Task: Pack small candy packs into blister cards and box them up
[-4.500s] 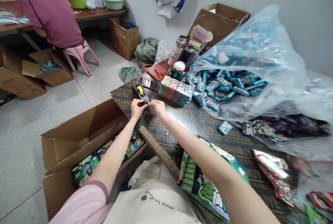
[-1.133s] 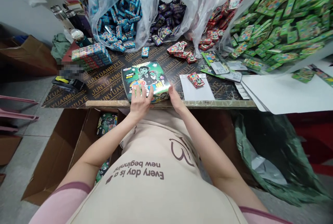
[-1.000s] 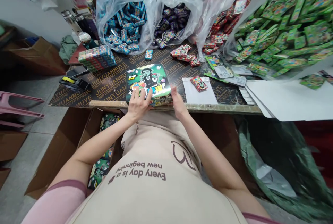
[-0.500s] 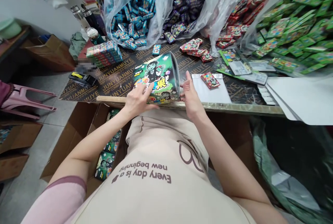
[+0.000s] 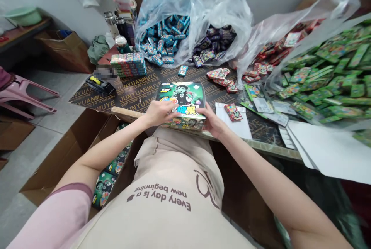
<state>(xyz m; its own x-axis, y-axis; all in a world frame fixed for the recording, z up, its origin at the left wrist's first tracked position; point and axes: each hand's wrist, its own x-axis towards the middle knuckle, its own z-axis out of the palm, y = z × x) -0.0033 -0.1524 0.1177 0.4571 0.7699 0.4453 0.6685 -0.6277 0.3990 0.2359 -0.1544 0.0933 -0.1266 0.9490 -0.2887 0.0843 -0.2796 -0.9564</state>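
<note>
A green candy box [image 5: 182,98] with a cartoon figure and large lettering rests at the table's front edge, close to my body. My left hand [image 5: 162,112] lies over its near left part, fingers across the top. My right hand [image 5: 213,121] grips the right side, thumb at the top edge and the other fingers partly hidden. Right of the box, a small red candy packet [image 5: 233,112] lies on a white sheet [image 5: 245,123]. Behind the box are a single small blue packet [image 5: 182,70] and several red packets [image 5: 218,73].
Along the back stand plastic bags of blue packets [image 5: 165,38], purple packets [image 5: 216,40], red packets [image 5: 261,67] and green packets [image 5: 324,71]. A tape dispenser [image 5: 100,85] and stacked boxes [image 5: 129,63] are on the left. Below, a carton [image 5: 66,152] holds more green boxes.
The box has turned level, and its open right end no longer shows. My right hand has closed in on its right side; my left stays on it. The view has shifted.
</note>
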